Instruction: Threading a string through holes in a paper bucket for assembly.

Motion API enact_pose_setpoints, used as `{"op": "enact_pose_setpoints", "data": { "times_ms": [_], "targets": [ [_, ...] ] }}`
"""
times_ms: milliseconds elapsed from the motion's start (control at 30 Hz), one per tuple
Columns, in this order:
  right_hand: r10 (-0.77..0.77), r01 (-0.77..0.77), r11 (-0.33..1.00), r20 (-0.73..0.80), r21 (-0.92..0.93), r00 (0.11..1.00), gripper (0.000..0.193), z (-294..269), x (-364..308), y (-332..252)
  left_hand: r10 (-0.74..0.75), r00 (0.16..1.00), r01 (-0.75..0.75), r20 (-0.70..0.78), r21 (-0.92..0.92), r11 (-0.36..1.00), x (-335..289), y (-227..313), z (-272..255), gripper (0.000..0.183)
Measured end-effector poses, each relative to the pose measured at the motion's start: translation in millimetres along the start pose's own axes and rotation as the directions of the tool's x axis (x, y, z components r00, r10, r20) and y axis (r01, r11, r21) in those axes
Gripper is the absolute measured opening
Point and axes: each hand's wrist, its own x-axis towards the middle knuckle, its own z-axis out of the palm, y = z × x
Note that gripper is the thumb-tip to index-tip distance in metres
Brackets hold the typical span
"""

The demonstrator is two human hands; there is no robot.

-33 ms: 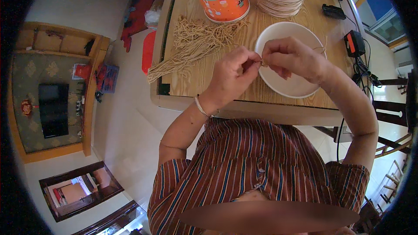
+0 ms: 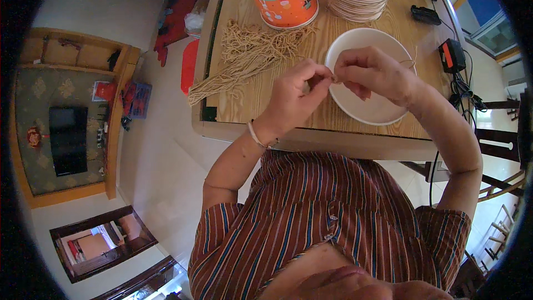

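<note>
A white-lined paper bucket (image 2: pixel 383 108) stands open at the front of the table. My left hand (image 2: pixel 297 94) is closed in a pinch at the bucket's left rim. Over the opening, my right hand (image 2: pixel 375 72) pinches too, its fingertips meeting those of the left. Between them shows a bit of tan cord (image 2: pixel 335 80), mostly hidden by my fingers. At the bucket's right rim a loop of similar cord (image 2: pixel 409 63) sticks out. A bundle of loose tan cords (image 2: pixel 244 58) lies left of my hands, one end at the table's left edge.
Behind the cords an orange and teal bucket (image 2: pixel 286 0) stands upside down. To its right rises a stack of nested buckets (image 2: pixel 358 0), orange with white rims. Black adapters (image 2: pixel 425 15) and tangled cables (image 2: pixel 463 91) lie along the right edge of the wooden table (image 2: pixel 239 111).
</note>
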Motion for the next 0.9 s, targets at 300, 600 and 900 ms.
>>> {"op": "enact_pose_setpoints", "data": {
  "times_ms": [300, 600, 900],
  "targets": [
    [-0.099, 0.098, 0.994, 0.01, 0.043, 0.995, 0.008, -2.9, 3.8, 17.8, -0.438, 0.846, 0.516, 0.303, -0.672, 0.531, -0.2, -12.5, -5.7, 0.013],
    [-0.167, 0.161, 0.982, -0.062, -0.098, 0.984, 0.018, 10.5, -3.6, 9.1, -0.428, 0.822, 0.538, 0.376, -0.76, 0.365, 0.0, -16.4, -1.8, 0.014],
    [-0.448, 0.351, 0.82, -0.126, -0.453, 0.885, 0.02, 15.9, 0.3, 12.4, -0.384, 0.857, 0.494, 0.343, -0.759, 0.424, -2.1, -20.0, -2.9, 0.013]
  ]
}}
